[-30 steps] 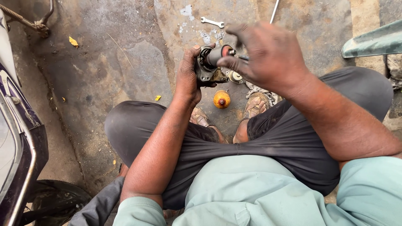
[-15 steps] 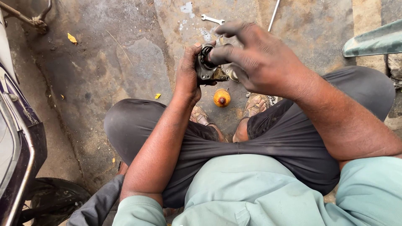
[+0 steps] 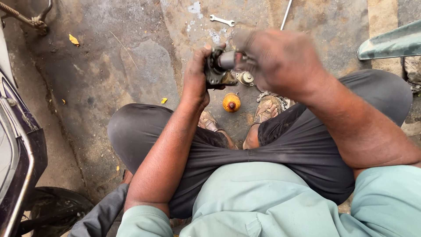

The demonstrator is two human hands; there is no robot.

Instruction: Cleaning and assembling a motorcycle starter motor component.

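Two hands meet above the concrete floor (image 3: 131,66), in front of the squatting person's knees. The left hand (image 3: 196,77) is clamped around a small dark metal engine part (image 3: 218,70), gripping its left side. The right hand (image 3: 280,59), blurred, is closed over the part's grey cylindrical end from the right. Directly below the part, an orange round cap (image 3: 231,102) stands on the floor between the sandalled feet. A small wrench (image 3: 222,20) lies near the floor's far edge, beside a thin metal rod (image 3: 286,14). A scooter (image 3: 17,145) stands at the left edge.

Greasy dark metal part (image 3: 219,70), rough stained concrete floor (image 3: 109,66)
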